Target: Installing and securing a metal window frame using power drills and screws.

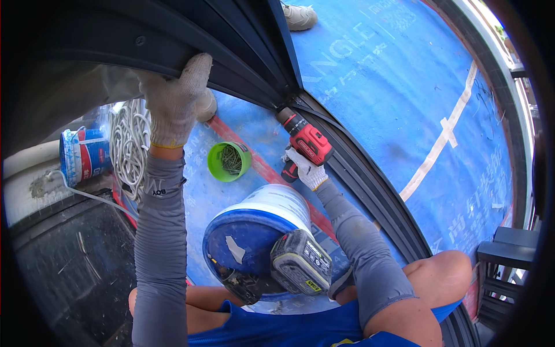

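Observation:
My left hand (pixel 176 107), in a pale knit glove, grips the lower edge of a dark metal door or window frame (pixel 243 61). Its thumb lies over the edge, and the other fingers are partly hidden. In my gloved right hand (pixel 306 169) is a red and black cordless drill (pixel 310 141), held by its handle. The drill's front end is close to the corner where the frame meets a dark floor track (pixel 370 173); its very tip cannot be made out. Left of the drill stands a green cup (pixel 213 165) with many thin screws or nails (pixel 231 159).
Before me is a white bucket (pixel 280 199) with a blue lid (pixel 222 231), a power tool with a large battery (pixel 300 263) on it. Coiled pale rope (pixel 130 147) and a blue paint bucket (pixel 85 156) are left. Another person's shoe (pixel 299 17) shows on blue floor sheeting (pixel 370 87).

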Available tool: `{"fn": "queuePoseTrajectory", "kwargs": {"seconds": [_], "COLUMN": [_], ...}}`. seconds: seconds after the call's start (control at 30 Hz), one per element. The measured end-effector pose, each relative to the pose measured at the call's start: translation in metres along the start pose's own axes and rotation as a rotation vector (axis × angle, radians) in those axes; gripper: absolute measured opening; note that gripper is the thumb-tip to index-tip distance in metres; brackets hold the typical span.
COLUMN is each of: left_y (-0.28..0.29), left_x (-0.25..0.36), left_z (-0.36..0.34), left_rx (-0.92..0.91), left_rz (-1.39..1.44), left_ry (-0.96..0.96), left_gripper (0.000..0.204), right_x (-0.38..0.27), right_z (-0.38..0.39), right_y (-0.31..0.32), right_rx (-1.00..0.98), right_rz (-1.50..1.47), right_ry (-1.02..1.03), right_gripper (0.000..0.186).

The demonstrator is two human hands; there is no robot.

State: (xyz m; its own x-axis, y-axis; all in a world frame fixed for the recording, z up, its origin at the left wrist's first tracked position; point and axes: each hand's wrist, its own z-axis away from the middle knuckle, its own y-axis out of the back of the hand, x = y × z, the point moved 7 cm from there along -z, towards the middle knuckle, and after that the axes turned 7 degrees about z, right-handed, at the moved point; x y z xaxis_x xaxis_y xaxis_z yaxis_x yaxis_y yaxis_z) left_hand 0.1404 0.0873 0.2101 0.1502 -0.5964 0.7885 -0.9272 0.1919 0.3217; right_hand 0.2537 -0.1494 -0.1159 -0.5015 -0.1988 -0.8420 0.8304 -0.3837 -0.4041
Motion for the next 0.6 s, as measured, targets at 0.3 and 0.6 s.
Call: {"fn": "queuePoseTrajectory", "kwargs": {"seconds": [0.3,0.6], "left_y": [-0.011,-0.009], "left_x": [0.002,-0.002], "left_z": [-0.001,0.002], "left_rx": [-0.049,0.000], "left_rz": [-0.176,-0.097], "left_ry": [-0.128,-0.036], "left_gripper": [0.037,0.037], "right_x": [-0.001,0.002], "right_z": [0.001,0.001], "right_y": [0.006,0.005], "right_rx": [0.003,0.004], "right_rz": [0.048,0.024], "right_ry": [-0.010,-0.024], "right_gripper": [0.016,0.014]}}
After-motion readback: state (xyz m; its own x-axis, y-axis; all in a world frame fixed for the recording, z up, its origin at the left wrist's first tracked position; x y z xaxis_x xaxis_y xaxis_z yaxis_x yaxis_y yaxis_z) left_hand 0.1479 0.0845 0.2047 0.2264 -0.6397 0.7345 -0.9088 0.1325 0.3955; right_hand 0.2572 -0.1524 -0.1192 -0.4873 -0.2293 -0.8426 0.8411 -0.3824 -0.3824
